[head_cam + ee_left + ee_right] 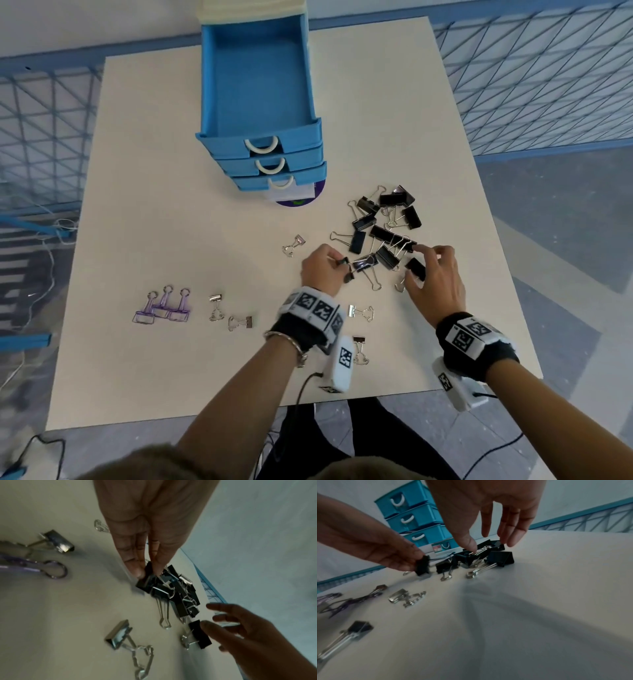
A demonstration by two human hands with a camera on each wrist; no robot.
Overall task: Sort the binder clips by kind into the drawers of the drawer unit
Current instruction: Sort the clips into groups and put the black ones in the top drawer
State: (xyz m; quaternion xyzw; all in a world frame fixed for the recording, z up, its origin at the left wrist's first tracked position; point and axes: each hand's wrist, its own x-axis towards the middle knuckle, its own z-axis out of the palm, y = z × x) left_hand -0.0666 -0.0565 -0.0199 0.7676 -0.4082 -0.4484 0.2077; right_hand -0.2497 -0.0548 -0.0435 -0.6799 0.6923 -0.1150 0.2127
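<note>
So nearest me on the table [137, 359] are the stray silver clips [359, 349], a few spread along the near half, and the three purple clips [161, 306] sitting side by side off to the left. Just past those, my left hand [320, 272] is pinching a small black clip [145, 577] between thumb and fingertips, low over the table at the near edge of the pile. My right hand [436, 277] is spread loose with fingers reaching down, thumb right by a lone black clip [415, 268], not gripping anything as far as I can see. Beyond both hands is the heap of black clips [387, 226], tangled together. Farthest back stands the blue drawer unit [270, 164], top drawer [219, 85] pulled right out.
</note>
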